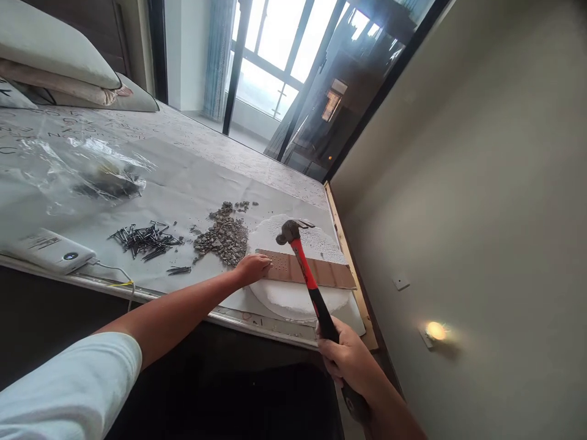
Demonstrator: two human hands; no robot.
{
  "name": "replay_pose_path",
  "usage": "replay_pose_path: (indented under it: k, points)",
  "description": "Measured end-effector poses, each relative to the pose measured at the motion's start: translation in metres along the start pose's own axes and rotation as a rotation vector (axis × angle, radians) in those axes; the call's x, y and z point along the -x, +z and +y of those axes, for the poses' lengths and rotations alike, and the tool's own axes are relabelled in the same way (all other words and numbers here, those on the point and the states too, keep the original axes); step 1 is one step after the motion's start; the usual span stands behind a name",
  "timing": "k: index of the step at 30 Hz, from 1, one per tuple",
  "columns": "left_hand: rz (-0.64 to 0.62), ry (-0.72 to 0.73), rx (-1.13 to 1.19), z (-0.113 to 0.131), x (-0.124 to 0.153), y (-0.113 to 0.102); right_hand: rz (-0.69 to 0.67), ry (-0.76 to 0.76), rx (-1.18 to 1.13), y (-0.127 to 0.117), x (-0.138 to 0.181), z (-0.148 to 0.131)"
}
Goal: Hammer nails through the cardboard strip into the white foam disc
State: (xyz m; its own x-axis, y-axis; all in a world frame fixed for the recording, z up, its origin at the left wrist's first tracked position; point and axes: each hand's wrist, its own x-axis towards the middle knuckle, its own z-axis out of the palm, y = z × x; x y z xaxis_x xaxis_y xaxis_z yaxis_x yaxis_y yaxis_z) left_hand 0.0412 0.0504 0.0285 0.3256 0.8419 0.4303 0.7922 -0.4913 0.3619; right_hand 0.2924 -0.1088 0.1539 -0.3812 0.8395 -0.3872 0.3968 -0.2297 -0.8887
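We see the right hand [342, 351] wrapped round the black and red handle of a claw hammer [316, 296], low down, maybe so the heavy head stays well clear of the fingers; the left hand [254, 269] is on the left end of a brown board [321, 273], perhaps to keep it still; we cannot tell if its fingers pinch anything; the board lies on a white foam slab [298, 298] at the right, which may soften knocks; gravel [227, 237] sits just left of the slab; farther left is a heap of nails [145, 238], likely within reach.
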Motion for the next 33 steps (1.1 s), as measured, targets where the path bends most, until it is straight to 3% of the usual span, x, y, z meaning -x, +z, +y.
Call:
replay_pose_path:
  k: [6, 11, 16, 22, 27, 33]
  points:
    - [0.008, 0.023, -0.041, -0.003, 0.0, 0.004, -0.008, 0.105, -0.051, 0.005, -0.007, 0.009]
    - [-0.004, 0.041, -0.064, -0.004, 0.0, 0.005, 0.035, 0.03, -0.056, 0.0, -0.007, 0.008]
    - [-0.018, 0.023, -0.041, -0.003, 0.0, 0.003, -0.013, 0.114, -0.032, 0.0, -0.011, 0.01]
    - [-0.03, 0.059, -0.111, -0.004, -0.001, 0.003, 0.007, 0.027, -0.022, -0.002, -0.01, 0.008]
    - [-0.037, 0.078, -0.124, -0.003, 0.001, 0.003, -0.034, 0.127, -0.014, 0.002, -0.013, 0.009]
    - [0.0, 0.139, -0.047, -0.006, 0.003, 0.001, 0.004, 0.057, -0.058, 0.002, -0.011, 0.007]
